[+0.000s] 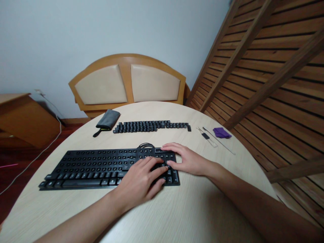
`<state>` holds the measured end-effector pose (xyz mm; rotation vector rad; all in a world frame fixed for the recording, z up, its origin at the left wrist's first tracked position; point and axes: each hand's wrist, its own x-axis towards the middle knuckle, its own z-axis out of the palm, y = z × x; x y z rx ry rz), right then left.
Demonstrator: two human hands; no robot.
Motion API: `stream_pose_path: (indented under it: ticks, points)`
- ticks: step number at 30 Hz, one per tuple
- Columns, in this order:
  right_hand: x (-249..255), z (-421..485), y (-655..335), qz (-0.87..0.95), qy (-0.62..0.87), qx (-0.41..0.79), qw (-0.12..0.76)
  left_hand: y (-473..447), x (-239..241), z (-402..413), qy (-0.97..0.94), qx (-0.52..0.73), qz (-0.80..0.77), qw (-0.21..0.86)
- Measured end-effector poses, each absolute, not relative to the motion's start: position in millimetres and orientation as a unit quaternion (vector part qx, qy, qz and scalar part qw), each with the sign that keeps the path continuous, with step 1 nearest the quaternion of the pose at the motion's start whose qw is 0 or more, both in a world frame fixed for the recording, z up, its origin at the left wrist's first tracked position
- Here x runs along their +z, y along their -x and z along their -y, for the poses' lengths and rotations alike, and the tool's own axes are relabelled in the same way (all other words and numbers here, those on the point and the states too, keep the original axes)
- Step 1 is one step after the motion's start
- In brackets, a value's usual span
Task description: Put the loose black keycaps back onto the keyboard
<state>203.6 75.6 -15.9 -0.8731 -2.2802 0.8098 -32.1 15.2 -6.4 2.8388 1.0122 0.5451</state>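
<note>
Head camera view: a person's two bare hands work at a long black plastic computer keyboard (96,166), which lies across the near part of a round, pale wood-grain table (76,206). The left hand (140,177) bends its fingers over the number pad (169,176) at the keyboard's right end, its grip apart, with thumb and index finger separated and keys showing between them. The right hand (186,159) comes in from the side, its grip also apart, fingers along the top edge by the far right corner and thumb lower, near the left index fingertip. Whether a small key sits between that thumb and fingertip cannot be told.

Across the keyboard's upper rows, many positions show bare sockets, while the two lowest rows carry their caps, among them the wide space bar (81,182). Behind it lie a bunched black cable (146,145) and rows of loose black keycaps (138,126), set close together. A dark grey fabric pouch (108,119) with a black strap rests to their left. To their right are a wire tool with a black middle (205,136), a slender metal rod (220,141) and a crumpled purple cloth (222,132). Beyond the table stand a wooden headboard with cream padded panels (128,79) and, at right, a brown slatted wooden screen (275,87).
</note>
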Motion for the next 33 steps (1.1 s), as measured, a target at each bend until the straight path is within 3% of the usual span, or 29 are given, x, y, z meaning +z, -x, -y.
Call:
stream_pose_path:
  ticks: [13,20,24,33]
  points:
    - [-17,-81,-210,0.886,0.305,0.236,0.257,33,-9,-15,-0.929,0.180,-0.321,0.024]
    - [-26,-118,-245,0.811,0.481,0.025,0.333,33,-12,-15,-0.932,0.179,-0.316,0.007]
    - [-37,-131,-266,0.779,0.557,-0.053,0.283,31,-13,-16,-0.931,0.182,-0.315,-0.003]
    - [-45,-132,-272,0.776,0.586,-0.066,0.223,32,-12,-15,-0.931,0.176,-0.318,-0.010]
